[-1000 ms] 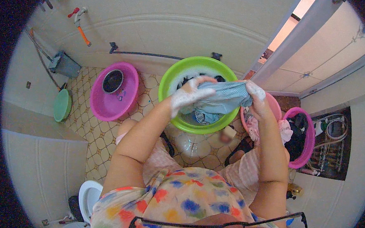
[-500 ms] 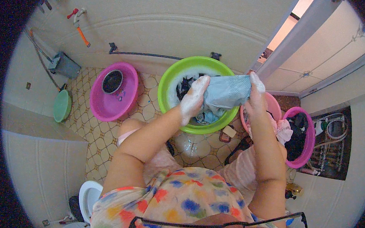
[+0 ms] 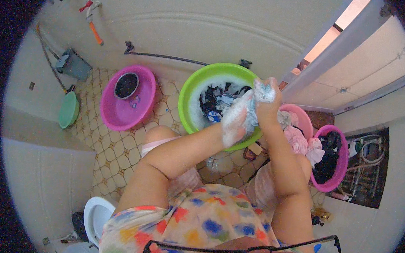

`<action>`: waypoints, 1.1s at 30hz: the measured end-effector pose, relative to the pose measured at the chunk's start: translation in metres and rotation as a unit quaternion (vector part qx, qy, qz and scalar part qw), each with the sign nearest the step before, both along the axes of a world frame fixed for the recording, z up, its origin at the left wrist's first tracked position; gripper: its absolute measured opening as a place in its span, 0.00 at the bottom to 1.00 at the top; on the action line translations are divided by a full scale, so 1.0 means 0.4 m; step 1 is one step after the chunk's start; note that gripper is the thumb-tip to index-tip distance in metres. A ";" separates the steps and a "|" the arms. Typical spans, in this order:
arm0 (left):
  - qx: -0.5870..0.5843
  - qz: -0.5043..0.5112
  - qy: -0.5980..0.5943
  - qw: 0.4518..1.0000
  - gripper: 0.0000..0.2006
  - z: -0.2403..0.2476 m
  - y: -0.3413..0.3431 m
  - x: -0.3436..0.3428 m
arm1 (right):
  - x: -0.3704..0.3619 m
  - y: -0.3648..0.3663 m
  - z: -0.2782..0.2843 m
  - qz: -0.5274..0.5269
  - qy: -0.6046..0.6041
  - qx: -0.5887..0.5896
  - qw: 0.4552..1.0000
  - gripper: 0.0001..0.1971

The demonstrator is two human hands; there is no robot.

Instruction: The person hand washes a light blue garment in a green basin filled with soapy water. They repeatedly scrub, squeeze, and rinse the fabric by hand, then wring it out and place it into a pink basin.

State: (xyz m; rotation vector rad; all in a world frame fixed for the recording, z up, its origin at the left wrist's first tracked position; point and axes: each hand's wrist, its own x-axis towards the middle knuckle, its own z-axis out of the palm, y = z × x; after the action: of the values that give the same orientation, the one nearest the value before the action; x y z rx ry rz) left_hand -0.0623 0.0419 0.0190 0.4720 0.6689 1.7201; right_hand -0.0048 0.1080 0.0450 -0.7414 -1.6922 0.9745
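Note:
Both my hands are together over the right side of a lime-green basin (image 3: 185, 109) of suds. My left hand (image 3: 235, 121), thick with foam, is closed round a bunched light-blue cloth (image 3: 252, 114). Just above and to the right, my right hand (image 3: 267, 97) grips the same cloth in a fist, with foam over its knuckles. Little of the cloth shows between the hands. Dark and pale wet clothes (image 3: 224, 100) lie in the foamy water below.
A magenta tub (image 3: 109, 105) holding a small dark bowl (image 3: 127, 85) stands left. On the right are a pink basin (image 3: 302, 114) with pink clothes (image 3: 297, 139) and a magenta basin (image 3: 344, 168) with dark clothes. A pale soap bar (image 3: 256, 148) lies beside the green basin.
The light-blue cloth was stretched out between my hands and is now bunched up. My hands have come together, the left moving right and the right moving left.

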 end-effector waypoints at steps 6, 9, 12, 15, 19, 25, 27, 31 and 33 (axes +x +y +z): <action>-0.083 -0.092 -0.172 0.977 0.15 -0.027 0.000 -0.134 | -0.020 -0.090 -0.020 0.042 0.003 0.271 0.962 0.06; 0.116 -0.287 -0.302 0.901 0.12 -0.034 -0.004 -0.098 | -0.010 -0.079 0.016 0.030 -0.017 0.257 0.966 0.07; 0.043 0.071 0.024 0.996 0.12 0.007 -0.030 0.018 | 0.003 -0.036 0.026 0.008 -0.076 0.187 0.979 0.07; -0.037 -0.031 -0.013 0.999 0.14 0.011 -0.015 -0.003 | 0.014 -0.005 0.011 0.007 -0.121 0.099 0.988 0.08; 0.076 -0.110 -0.015 0.991 0.15 -0.089 0.017 -0.090 | -0.013 -0.096 -0.043 0.053 -0.081 0.280 0.955 0.06; -0.054 0.017 -0.083 0.995 0.13 -0.097 0.021 -0.025 | -0.001 -0.018 -0.017 0.033 -0.153 0.109 0.982 0.09; -0.015 -0.049 -0.072 0.996 0.14 -0.026 0.018 -0.007 | 0.004 0.019 -0.021 0.037 -0.106 0.065 0.992 0.09; -0.041 -0.071 -0.002 0.997 0.10 0.033 -0.019 -0.053 | 0.000 -0.054 -0.030 0.080 -0.012 0.186 0.979 0.09; 0.033 -0.081 -0.059 0.994 0.08 -0.151 0.012 -0.139 | -0.015 -0.112 -0.025 0.087 -0.042 0.341 0.935 0.09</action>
State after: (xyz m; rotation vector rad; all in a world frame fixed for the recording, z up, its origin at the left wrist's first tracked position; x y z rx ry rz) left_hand -0.1177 0.0465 -0.0415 0.4545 0.4772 1.6071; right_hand -0.0108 0.0633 0.0350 -0.1722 -2.0238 0.4062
